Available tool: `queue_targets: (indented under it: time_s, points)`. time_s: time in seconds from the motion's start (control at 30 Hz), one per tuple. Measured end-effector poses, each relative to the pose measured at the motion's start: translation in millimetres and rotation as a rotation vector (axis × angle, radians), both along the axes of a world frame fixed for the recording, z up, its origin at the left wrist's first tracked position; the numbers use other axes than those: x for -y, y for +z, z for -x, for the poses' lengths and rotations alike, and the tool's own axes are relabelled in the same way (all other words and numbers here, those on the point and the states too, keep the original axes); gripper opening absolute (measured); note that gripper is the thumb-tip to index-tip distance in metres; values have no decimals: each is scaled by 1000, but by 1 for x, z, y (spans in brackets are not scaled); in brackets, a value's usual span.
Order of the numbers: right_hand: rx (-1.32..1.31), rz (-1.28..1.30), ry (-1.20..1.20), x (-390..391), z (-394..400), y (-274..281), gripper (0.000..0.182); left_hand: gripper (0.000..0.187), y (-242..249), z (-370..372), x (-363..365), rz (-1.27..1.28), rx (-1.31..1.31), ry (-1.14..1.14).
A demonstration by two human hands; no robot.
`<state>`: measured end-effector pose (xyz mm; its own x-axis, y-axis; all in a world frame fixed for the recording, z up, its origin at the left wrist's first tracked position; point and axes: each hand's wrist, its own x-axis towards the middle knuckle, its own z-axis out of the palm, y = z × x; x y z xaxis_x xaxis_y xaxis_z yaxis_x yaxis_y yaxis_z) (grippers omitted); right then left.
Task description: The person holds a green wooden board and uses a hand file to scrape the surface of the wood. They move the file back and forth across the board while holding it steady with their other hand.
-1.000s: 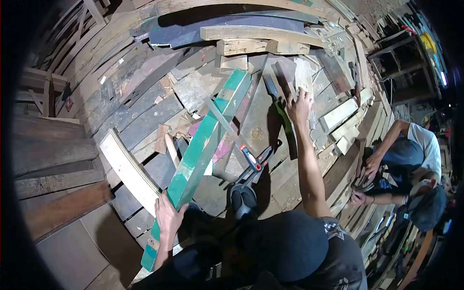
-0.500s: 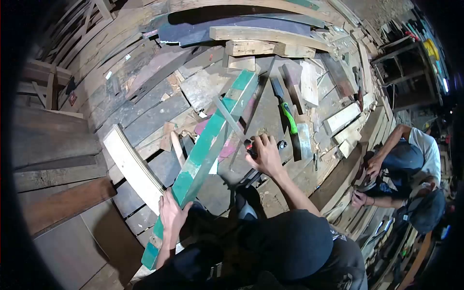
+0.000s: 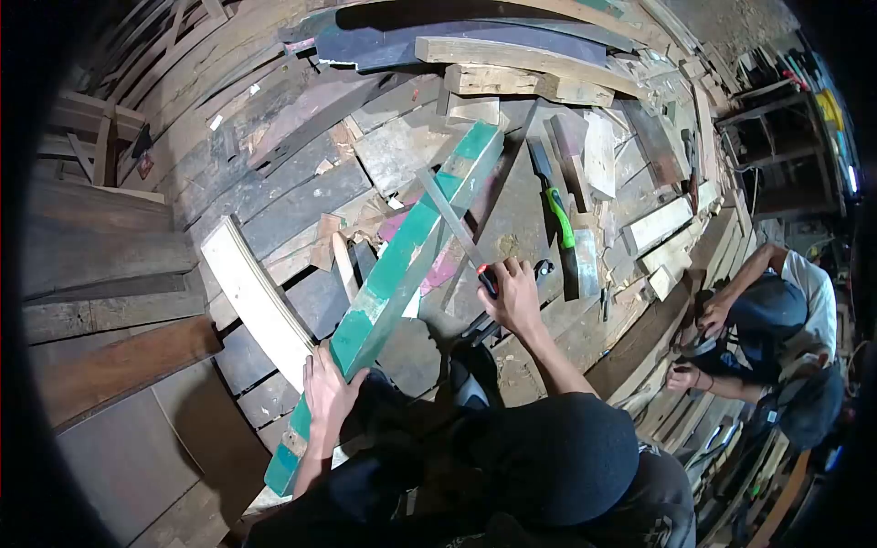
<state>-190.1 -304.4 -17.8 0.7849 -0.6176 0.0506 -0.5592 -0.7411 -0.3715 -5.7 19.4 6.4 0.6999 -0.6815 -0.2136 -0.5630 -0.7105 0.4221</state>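
A long beam (image 3: 388, 279) with worn green paint runs diagonally from my lap up to the centre. My left hand (image 3: 329, 388) is wrapped over its lower part, thumb on one side and fingers on the other. In my right hand (image 3: 514, 297) is the red and black handle of a flat metal tool (image 3: 448, 215), whose blade lies across the beam's upper part. A chisel-like tool with a bright green handle (image 3: 558, 217) rests on the boards to the right of the beam.
A pale curved board (image 3: 256, 301) lies left of the beam. Wood blocks (image 3: 525, 84) are piled ahead. At the right, a co-worker in a cap (image 3: 808, 406) sits with both hands near an object. A dark rack (image 3: 776, 137) stands behind.
My right hand and the flat tool have moved slightly right and down along the blade's line. The whole view has shifted a little. My left hand still holds the beam.
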Motion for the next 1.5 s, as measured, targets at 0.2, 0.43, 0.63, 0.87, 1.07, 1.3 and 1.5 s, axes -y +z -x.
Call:
queue_targets:
  time_s: [0.2,0.43,0.63,0.87,1.07,1.3,1.5]
  points:
    - [115,-21,4,6,-20,17,63,89,0,0,-1,22,22,-17]
    - [118,-6,72,6,-42,3,68,89,-1,-1,-1,21,18,-29]
    - [22,7,92,0,-37,6,77,90,-3,-1,-2,8,9,-19]
    - [-26,78,21,-5,-26,3,77,90,-1,-1,-2,6,-9,-18]
    - [-130,141,-44,-13,7,-5,51,89,0,-1,-2,6,-12,-14]
    - [-17,-147,-207,-5,21,30,25,80,0,3,-1,61,40,0]
    - [413,-33,-324,1,101,158,23,82,-10,3,-5,44,14,8]
